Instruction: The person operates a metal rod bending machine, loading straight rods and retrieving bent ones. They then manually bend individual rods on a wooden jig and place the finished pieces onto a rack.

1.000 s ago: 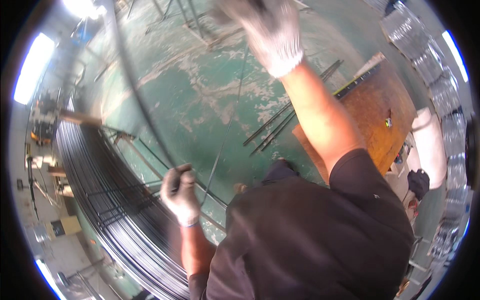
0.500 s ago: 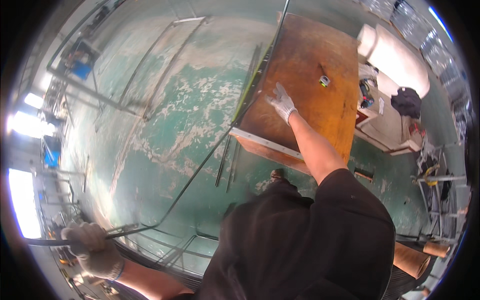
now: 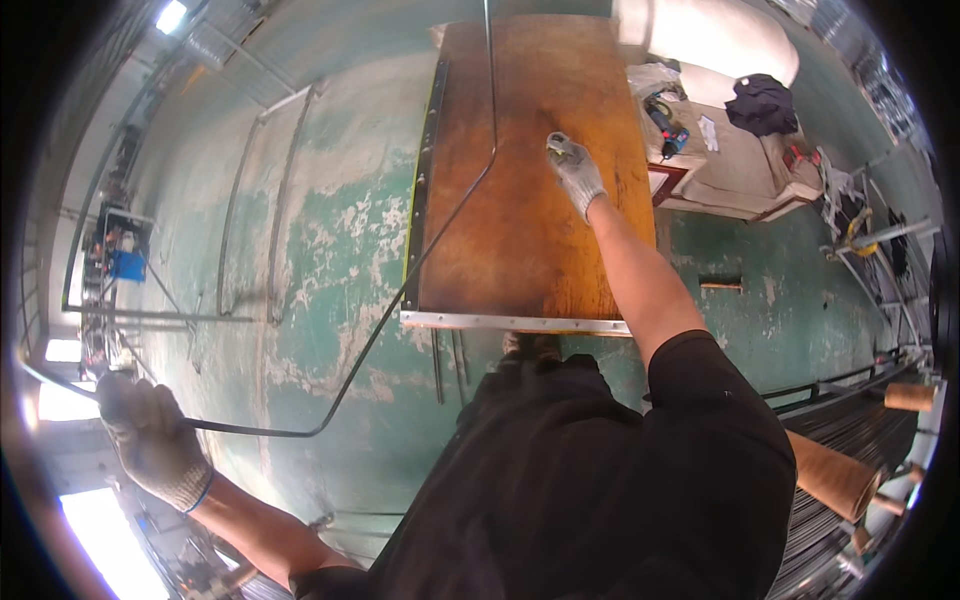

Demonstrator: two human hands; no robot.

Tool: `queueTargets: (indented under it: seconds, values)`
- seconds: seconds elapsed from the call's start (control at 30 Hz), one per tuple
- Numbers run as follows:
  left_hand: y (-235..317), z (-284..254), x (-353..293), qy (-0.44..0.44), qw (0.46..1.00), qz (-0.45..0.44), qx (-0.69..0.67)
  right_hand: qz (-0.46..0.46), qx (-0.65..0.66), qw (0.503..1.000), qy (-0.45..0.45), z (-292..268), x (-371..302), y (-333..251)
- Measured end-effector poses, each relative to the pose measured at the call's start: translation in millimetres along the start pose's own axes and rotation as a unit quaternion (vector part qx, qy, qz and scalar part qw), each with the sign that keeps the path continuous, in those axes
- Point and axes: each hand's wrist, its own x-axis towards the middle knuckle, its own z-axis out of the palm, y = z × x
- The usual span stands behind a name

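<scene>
My left hand (image 3: pixel 155 440), in a pale knit glove, is closed round a long, thin, dark bent rod (image 3: pixel 365 355) at the lower left. From there the rod slants up across the corner of a brown wooden table (image 3: pixel 480 250), bends over the tabletop and runs on to the far edge. My right hand (image 3: pixel 578 180), gloved likewise, is over the right half of the table. Its fingers are closed on a small tape measure (image 3: pixel 558 146), which they partly cover.
A metal strip (image 3: pixel 520 324) edges the table's near end. Right of it stands a beige sofa (image 3: pixel 725 165) with a power drill (image 3: pixel 665 128) and a dark cloth (image 3: pixel 764 104). Long dark bars (image 3: pixel 830 440) and brown cardboard tubes (image 3: pixel 835 475) lie behind at lower right. A metal frame (image 3: pixel 228 220) is at left.
My right hand has gone from open over the table's left side to closed on the tape measure. The rod now crosses over the tabletop. My view has turned toward the right.
</scene>
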Motion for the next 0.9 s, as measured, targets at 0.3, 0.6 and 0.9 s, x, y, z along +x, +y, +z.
queueTargets:
  seconds: [0.3,0.6,0.9]
  values:
    - [10.0,38.0,24.8,-0.106,0.990,-0.015,-0.087,-0.254,-0.334,0.902,-0.101,-31.6,48.3,82.8]
    - [11.4,-24.2,29.7,0.056,0.994,0.081,0.037,0.071,0.055,0.996,-0.018,28.6,-9.8,40.1]
    - [-196.9,20.3,100.5,0.070,0.966,-0.141,0.206,-0.078,-0.115,0.937,0.320,-208.5,-127.9,60.2]
